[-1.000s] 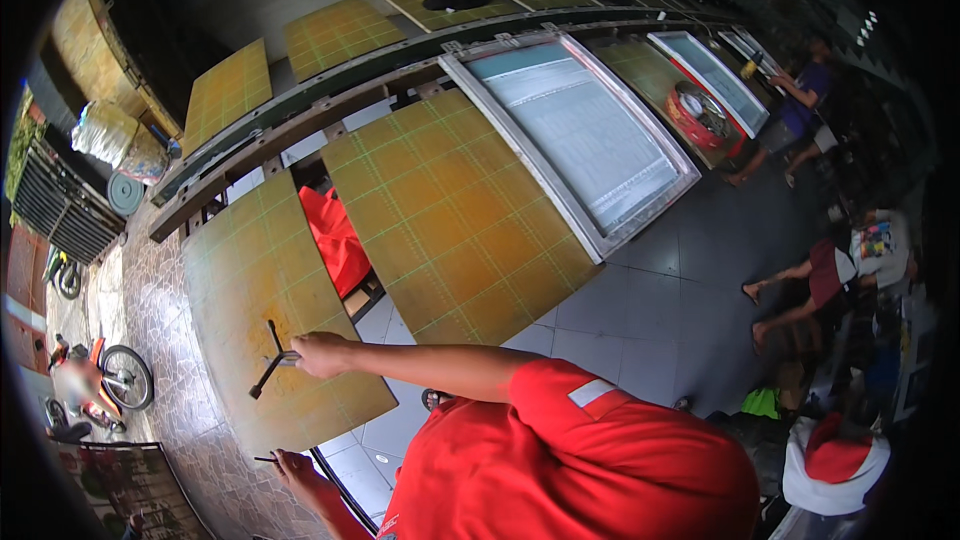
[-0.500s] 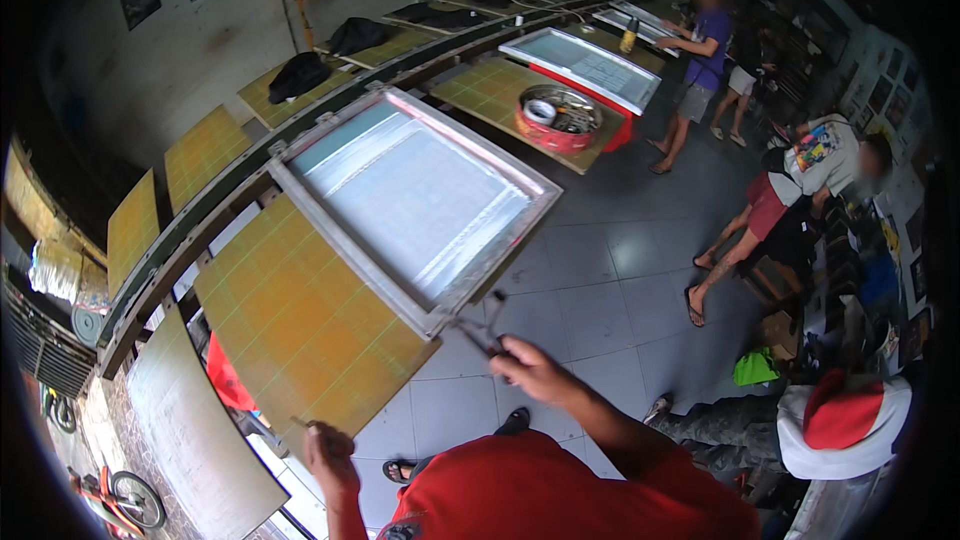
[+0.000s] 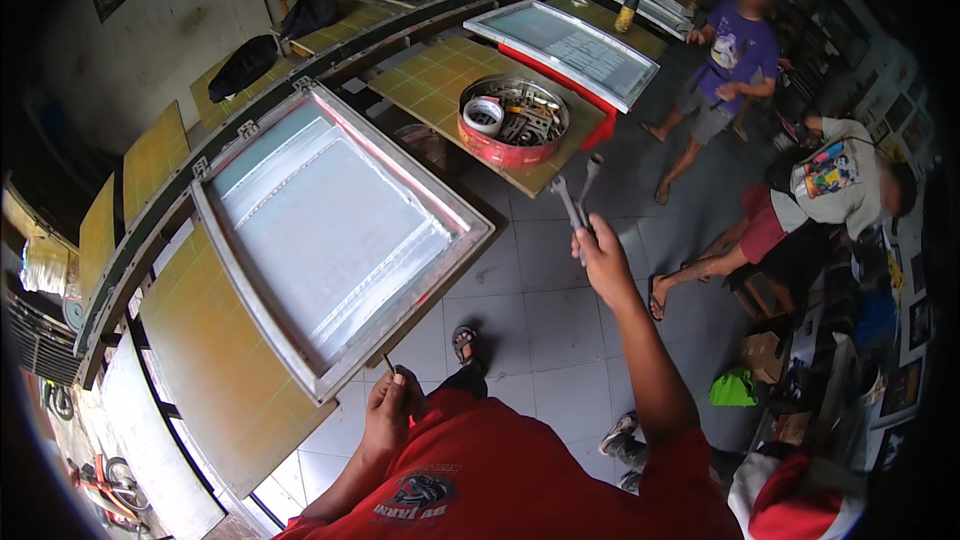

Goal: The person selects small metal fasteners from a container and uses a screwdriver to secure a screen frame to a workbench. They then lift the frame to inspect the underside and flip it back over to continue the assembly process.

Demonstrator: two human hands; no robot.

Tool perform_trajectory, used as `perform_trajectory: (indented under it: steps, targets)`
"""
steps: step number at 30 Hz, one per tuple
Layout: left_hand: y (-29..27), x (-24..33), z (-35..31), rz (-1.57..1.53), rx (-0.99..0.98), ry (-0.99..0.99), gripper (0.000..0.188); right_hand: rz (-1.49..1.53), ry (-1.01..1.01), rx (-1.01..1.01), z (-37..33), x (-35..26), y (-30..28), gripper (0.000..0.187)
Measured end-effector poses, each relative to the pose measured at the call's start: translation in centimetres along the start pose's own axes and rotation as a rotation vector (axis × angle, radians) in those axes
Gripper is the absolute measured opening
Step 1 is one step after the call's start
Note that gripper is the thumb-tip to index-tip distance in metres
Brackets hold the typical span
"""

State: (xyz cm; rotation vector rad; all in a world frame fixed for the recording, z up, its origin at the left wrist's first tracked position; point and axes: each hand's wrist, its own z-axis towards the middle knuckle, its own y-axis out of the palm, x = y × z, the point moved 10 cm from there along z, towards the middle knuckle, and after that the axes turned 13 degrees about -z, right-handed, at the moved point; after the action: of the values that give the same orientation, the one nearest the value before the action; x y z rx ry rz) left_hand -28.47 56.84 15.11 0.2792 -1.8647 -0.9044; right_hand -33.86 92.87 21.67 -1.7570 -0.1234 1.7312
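Observation:
My right hand (image 3: 602, 258) is raised over the floor beside the board with the tin, closed round the handles of a pair of wrenches (image 3: 577, 202). One wrench has an open jaw and the other a thicker round head; they fan apart at the top. My left hand (image 3: 392, 410) is closed on a thin short rod (image 3: 388, 362), mostly hidden by the fingers, close to the near corner of a screen printing frame (image 3: 398, 325). That frame has a pale mesh with whitish tape strips and lies over a yellow-brown board. Neither hand touches the frame.
A round red tin (image 3: 510, 153) holding a tape roll and metal parts stands on a yellow board (image 3: 415, 80). Another screen frame (image 3: 640, 90) lies beyond it, near a dark bottle (image 3: 627, 13). A person in purple (image 3: 740, 50) stands there; another person (image 3: 835, 175) bends at right.
My right hand has lifted the wrenches away from the frame corner toward the tin. My left hand has moved right, from the board's edge to near the frame. The person in purple has turned.

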Motion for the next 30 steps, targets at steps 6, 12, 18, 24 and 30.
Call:
perform_trajectory:
  steps: [6, 12, 18, 24, 30]
  targets:
    - [5.9, -2.3, 13.8, 0.078, -0.023, -0.055, 0.037, -0.270, -0.062, 0.010, 14.8, 2.3, -3.6, 0.019]
    - [11.7, -1.9, 23.7, 0.068, -0.039, -0.054, 0.035, -0.449, -0.216, 0.065, 28.0, 5.1, -5.1, 0.024]
    - [12.3, -2.9, 29.8, 0.109, 0.211, 0.102, 0.034, -0.511, -0.428, -0.078, 39.0, 5.3, -1.5, 0.028]
    - [14.6, -5.5, 32.3, -0.033, 0.467, 0.255, 0.027, -0.606, -0.637, -0.311, 45.2, 6.1, 4.1, 0.025]
    - [16.3, -6.6, 32.7, -0.038, 0.653, 0.309, 0.027, -0.617, -0.831, -0.311, 47.0, 7.8, 7.9, 0.024]
